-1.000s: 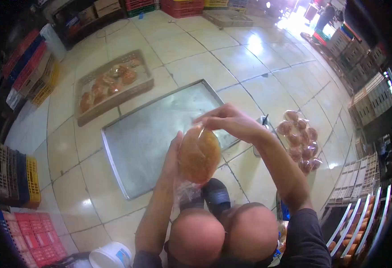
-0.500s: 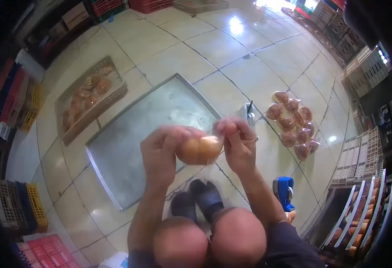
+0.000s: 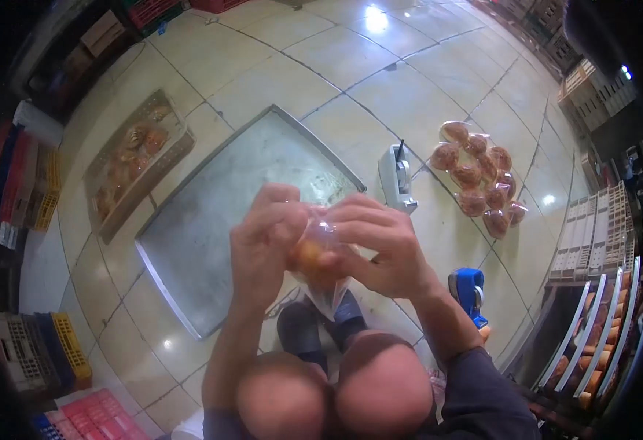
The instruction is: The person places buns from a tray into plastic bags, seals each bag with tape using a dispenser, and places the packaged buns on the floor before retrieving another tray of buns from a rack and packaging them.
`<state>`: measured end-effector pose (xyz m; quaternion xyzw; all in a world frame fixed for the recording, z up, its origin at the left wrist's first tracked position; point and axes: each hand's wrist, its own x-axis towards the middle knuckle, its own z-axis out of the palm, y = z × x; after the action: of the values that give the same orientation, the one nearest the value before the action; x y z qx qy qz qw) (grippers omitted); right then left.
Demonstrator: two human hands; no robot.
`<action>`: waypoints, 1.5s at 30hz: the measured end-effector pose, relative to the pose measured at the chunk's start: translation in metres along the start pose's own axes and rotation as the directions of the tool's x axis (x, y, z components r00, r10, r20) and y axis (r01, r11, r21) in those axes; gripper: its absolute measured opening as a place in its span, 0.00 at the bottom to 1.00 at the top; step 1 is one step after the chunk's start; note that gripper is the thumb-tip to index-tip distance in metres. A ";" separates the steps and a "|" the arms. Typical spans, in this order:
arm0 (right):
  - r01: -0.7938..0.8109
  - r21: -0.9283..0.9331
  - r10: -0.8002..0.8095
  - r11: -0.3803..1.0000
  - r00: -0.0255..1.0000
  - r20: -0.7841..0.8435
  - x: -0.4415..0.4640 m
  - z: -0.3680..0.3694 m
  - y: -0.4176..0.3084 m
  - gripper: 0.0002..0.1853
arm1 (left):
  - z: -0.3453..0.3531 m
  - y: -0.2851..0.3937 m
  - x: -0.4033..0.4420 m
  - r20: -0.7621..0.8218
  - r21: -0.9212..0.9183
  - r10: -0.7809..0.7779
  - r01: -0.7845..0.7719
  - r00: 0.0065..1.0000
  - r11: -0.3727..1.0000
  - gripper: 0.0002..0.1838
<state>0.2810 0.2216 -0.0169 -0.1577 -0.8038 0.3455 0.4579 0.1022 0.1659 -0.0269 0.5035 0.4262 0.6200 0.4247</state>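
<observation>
Between my hands, above the near edge of a metal baking tray [image 3: 204, 220], is a bread roll [image 3: 314, 255] in a clear plastic bag [image 3: 329, 287]. My left hand [image 3: 264, 238] grips the bag from the left with its fingers curled in. My right hand [image 3: 380, 242] grips it from the right, thumb against the roll and fingers across the top of the bag. The bag's lower end hangs loose over my shoes, and fingers partly hide the roll. Past my right hand a grey-white tape dispenser [image 3: 396, 180] rests on the floor.
Several bagged rolls [image 3: 475, 176] lie on the tiled floor to the right. A blue tape dispenser [image 3: 468, 293] stands near my right forearm. On the left is a crate [image 3: 109, 227] of rolls. Stacked crates [image 3: 46, 191] and a bread rack [image 3: 593, 337] line the sides.
My hands have come closer together around the roll. The bag's loose end now hangs below, and my right hand's fingers reach over the top. The view has shifted slightly.
</observation>
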 end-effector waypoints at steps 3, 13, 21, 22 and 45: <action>0.057 -0.028 -0.059 0.998 0.997 -0.048 0.001 0.002 -0.002 0.04 | 0.002 -0.023 0.011 0.073 -0.098 -0.209 0.215 0.975 0.972 0.10; -0.563 0.426 0.658 0.709 0.745 -0.109 -0.057 0.000 0.067 0.05 | 0.024 -0.066 0.011 0.021 -0.087 -0.528 0.528 0.849 0.845 0.12; -0.442 0.832 0.886 0.336 0.447 -0.120 -0.086 0.032 0.092 0.14 | 0.018 -0.119 0.001 -0.070 -0.044 -0.582 0.580 0.811 0.814 0.05; -0.473 0.803 0.887 0.362 0.439 -0.141 -0.089 0.033 0.094 0.16 | 0.018 -0.122 -0.003 -0.089 -0.132 -0.617 0.605 0.782 0.785 0.05; -0.678 0.560 0.879 0.476 0.393 -0.271 -0.139 -0.064 0.140 0.13 | 0.035 -0.093 -0.003 0.111 0.251 -0.382 0.346 0.918 0.904 0.05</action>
<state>0.3998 0.2680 -0.1800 -0.5233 -0.3905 0.6041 0.4569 0.1464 0.1927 -0.1121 0.5072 0.5457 0.4355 0.5053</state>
